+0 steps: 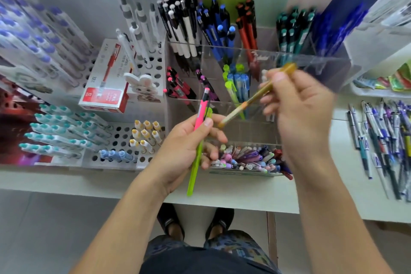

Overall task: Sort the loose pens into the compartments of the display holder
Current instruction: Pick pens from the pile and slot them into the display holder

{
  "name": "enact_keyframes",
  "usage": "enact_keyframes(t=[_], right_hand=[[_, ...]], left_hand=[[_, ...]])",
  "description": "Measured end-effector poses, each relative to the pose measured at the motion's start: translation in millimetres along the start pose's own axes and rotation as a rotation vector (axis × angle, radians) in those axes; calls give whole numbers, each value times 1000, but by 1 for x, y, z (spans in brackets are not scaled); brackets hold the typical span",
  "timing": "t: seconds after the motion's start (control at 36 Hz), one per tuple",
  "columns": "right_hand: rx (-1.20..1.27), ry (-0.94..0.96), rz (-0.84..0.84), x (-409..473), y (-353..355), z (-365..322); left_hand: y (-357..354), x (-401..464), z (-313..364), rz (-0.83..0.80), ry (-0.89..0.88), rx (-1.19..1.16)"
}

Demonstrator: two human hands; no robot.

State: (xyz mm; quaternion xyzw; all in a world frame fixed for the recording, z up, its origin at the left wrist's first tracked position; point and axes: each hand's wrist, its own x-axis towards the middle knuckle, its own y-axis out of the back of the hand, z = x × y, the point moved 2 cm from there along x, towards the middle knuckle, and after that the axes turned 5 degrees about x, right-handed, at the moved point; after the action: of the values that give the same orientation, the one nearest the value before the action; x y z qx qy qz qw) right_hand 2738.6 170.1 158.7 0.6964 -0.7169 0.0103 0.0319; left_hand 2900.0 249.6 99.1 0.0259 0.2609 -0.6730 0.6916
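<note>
A: Hands over a stationery worktop [244, 193]: the left hand [189, 140] curls its fingers round two pens at once, a pink pen [201, 113] and a lime-green pen [195, 167], thumb pressed on the pink barrel.

B: And the right?

A: The right hand [298, 104] pinches a yellow-amber pen [255, 98] between thumb and fingertips, the pen slanting down toward the left hand, its lower tip just beside the pink one. Motion blur softens that grip, yet the fingers plainly close on the barrel.

B: Where does the display holder sit?

A: The clear display holder [311, 60] stands at the back of the worktop, beyond both hands. Its rear compartments hold upright black-and-white pens [182, 24], blue pens [218, 26], red pens [246, 26] and teal pens [293, 29]; the lower row holds pink-tipped pens [178, 87] and lime-and-blue pens [236, 82].

B: Any loose stock?

A: A clear tray [244, 173] of mixed pastel pens [246, 158] lies beneath the hands, and loose pens [382, 140] lie spread flat on the worktop at the right. A red-and-white box [106, 78] rests on perforated racks [120, 140] at the left
</note>
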Motion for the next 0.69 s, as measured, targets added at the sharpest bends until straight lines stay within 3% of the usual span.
enact_keyframes(t=[0.11,0.22,0.33,0.5,0.64,0.69], right_hand=[[-189,401,135,14,18,-10],[-425,524,77,16,5,0],[-634,525,11,17,-5,20],[-852,588,92,20,-8,26],[-690,529,-29,6,-8,16],[-570,355,-143,-5,-11,17]], left_hand=[[-1,3,-3,-53,59,-148],[-7,8,-3,-144,110,-309],[-10,7,-5,-138,89,-338],[-5,4,-7,-103,38,-303],[-3,2,-7,-96,11,-260],[-5,2,-6,-119,-9,-236]])
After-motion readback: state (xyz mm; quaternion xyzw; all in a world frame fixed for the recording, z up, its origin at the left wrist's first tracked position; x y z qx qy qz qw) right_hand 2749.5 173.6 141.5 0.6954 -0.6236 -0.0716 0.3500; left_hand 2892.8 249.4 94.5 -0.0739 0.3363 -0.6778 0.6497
